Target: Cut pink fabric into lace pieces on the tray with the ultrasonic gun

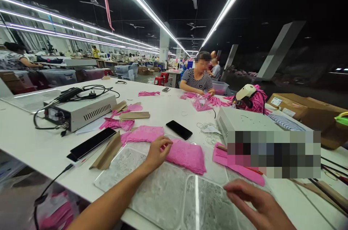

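Note:
My left hand (158, 152) is over the left end of a flat stack of pink fabric pieces (187, 155). Its fingers are bent and drawn together; whatever is between the tips is too small to tell. Beyond the wrist lies a second pink fabric stack (145, 134), to the left of the first. Lower right, my right hand (254, 199) hovers above a clear plastic mat (160, 193), fingers stretched and slightly apart, holding nothing. Near it, on the right, are a longer pink strip (244, 172) and a red pen-like stick (254, 170).
A black phone (179, 129) lies behind the stacks. Grey metal boxes stand left (89, 112) and right (248, 123), the left one with a corded handpiece. Black flat devices (94, 143) and brown card (107, 152) lie left. Across the table a person (198, 77) handles pink pieces.

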`<state>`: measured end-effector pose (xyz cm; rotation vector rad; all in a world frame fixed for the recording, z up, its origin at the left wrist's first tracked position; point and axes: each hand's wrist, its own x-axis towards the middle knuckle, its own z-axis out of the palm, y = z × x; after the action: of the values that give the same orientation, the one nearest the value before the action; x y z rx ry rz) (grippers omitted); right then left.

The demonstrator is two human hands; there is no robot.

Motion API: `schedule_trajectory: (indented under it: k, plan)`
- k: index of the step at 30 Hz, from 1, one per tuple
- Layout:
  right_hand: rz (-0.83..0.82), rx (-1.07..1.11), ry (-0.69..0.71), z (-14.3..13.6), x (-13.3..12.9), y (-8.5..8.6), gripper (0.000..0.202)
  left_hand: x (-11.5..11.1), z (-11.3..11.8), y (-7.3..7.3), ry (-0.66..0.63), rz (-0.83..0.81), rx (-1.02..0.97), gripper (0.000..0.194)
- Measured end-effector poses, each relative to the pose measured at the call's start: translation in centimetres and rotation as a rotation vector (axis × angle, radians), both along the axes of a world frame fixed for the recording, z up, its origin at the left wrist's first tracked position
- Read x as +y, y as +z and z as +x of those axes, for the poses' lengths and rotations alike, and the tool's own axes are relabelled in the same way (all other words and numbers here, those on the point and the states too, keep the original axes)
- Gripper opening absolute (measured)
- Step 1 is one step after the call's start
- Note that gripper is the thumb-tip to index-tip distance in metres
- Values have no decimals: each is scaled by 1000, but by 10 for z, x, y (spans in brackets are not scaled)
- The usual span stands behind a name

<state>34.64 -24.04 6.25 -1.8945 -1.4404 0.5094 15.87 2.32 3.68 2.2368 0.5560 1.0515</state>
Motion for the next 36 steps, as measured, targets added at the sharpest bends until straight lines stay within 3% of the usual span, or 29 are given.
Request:
schedule_trajectory:
  k: [2, 5, 9, 16, 20, 23, 36]
  plan:
    - [68, 26, -79, 6, 37, 0, 29, 2, 1, 9, -25, -20, 24, 20]
    - [121, -3, -82, 10, 81, -9, 24, 6, 2, 24, -99, -25, 102, 14]
    - [112, -7, -9, 12, 107, -32, 15, 14, 4, 29, -168, -28, 241, 6]
    - [71, 33, 56, 22, 116, -55, 7, 15, 0, 3, -317, 22, 358, 29]
    - [66, 79, 36, 23, 115, -55, 13, 16, 2, -9, -346, 37, 358, 22]
    - [72, 130, 5, 23, 114, -54, 16, 19, 3, -12, -349, 39, 348, 7]
    - [121, 473, -158, 30, 113, -59, 33, 21, 1, -10, -353, 84, 329, 20]
